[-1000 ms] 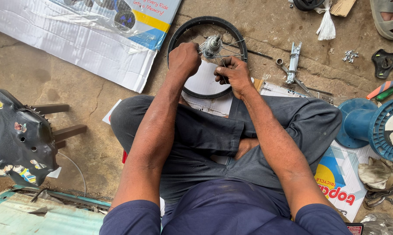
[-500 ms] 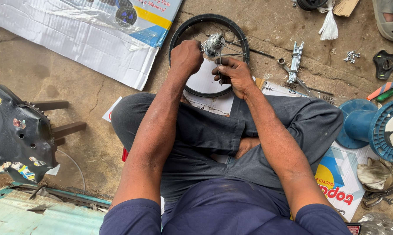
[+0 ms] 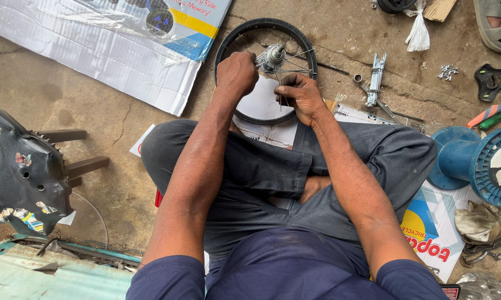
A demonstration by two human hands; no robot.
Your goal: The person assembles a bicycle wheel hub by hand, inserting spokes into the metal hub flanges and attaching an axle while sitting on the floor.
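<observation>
A small black wheel [image 3: 266, 69] lies flat on the concrete floor [image 3: 95, 122], straight ahead of the crossed legs. Left hand [image 3: 236, 72], fisted, grips its rim beside the hub [image 3: 272, 56]. Right hand [image 3: 297, 97] pinches thin spokes [image 3: 296, 62] pointing outward from the hub; both reach equally.

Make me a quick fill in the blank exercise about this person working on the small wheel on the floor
1. Both hands work on a small black spoked ____ lying on the floor.
2. The left hand is closed into a ____ beside the hub.
3. The right hand pinches thin metal ____.
4. The big spool on the person's right is ____ in colour.

Missing words: wheel; fist; spokes; blue
</observation>
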